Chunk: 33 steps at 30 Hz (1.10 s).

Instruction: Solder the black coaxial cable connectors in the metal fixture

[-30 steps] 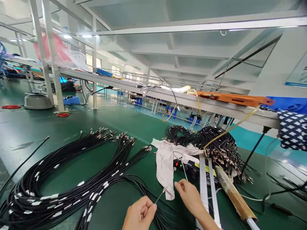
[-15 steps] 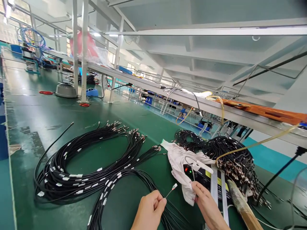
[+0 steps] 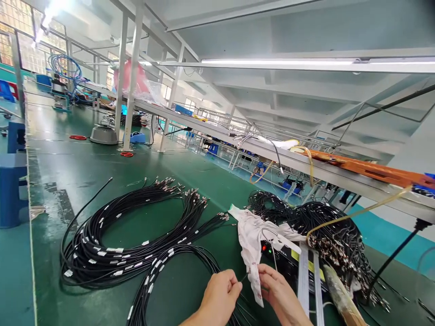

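My left hand [image 3: 222,294] is closed in a pinch on a thin black cable [image 3: 244,278], whose end runs behind a white cloth. That cloth [image 3: 249,244], crumpled and edged in green at its top, drapes down over a black box [image 3: 282,259] with red and green lights. Fingers of my right hand [image 3: 277,290] pinch the cloth's lower part, close beside the cable end; the cable tip is hidden there. Below and left of my hands curves a bundle of black cables [image 3: 154,271] with white labels. A larger coiled bundle [image 3: 98,244] lies farther left.
More black cables with metal ends [image 3: 329,226] are heaped at the right. Metal rails [image 3: 303,276] and a tape-wrapped bar [image 3: 340,290] stand by the box. A raised shelf [image 3: 217,133] crosses behind the green table [image 3: 112,163]. A blue stool [image 3: 12,190] is at the left edge.
My right hand has moved left with the cloth's lower part, up to the cable end, which now is covered. The left hand still pinches the cable. The view has shifted slightly.
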Tool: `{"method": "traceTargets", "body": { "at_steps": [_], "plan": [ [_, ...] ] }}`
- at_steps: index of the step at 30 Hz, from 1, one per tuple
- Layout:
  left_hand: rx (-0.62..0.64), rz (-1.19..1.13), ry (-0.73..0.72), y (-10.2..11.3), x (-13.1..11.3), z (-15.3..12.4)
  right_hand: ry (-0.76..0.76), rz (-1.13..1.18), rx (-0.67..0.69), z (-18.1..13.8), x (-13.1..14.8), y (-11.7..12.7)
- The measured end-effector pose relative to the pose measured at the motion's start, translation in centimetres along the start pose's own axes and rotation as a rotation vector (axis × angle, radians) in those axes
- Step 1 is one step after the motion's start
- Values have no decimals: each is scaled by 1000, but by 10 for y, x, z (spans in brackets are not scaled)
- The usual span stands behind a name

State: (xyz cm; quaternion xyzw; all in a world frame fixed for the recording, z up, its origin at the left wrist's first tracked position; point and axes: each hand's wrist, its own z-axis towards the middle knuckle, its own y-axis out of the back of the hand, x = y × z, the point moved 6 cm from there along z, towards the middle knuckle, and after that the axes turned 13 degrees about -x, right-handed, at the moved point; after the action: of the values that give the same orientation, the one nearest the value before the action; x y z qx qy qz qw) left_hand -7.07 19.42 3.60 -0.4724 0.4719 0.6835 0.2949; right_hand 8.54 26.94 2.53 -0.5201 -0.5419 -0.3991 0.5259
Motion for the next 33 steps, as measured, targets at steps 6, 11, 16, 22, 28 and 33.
{"method": "traceTargets", "body": {
  "at_steps": [6, 11, 16, 22, 28, 33],
  "plan": [
    [43, 18, -9, -8, 5, -2, -19, 32, -51, 11, -13, -4],
    [89, -26, -6, -10, 5, -2, 16, 57, -95, 20, -24, -2],
    [122, -96, 35, -10, 13, 2, -11, -30, -61, 21, -24, 3],
    [134, -120, 79, -13, 19, 4, -48, -224, 79, 17, -17, 2],
    [119, -76, 76, -12, 20, 5, 26, -340, 117, 18, -12, -5],
    [122, -61, 79, -13, 20, 4, 111, -383, 107, 22, -15, -17]
  ]
}}
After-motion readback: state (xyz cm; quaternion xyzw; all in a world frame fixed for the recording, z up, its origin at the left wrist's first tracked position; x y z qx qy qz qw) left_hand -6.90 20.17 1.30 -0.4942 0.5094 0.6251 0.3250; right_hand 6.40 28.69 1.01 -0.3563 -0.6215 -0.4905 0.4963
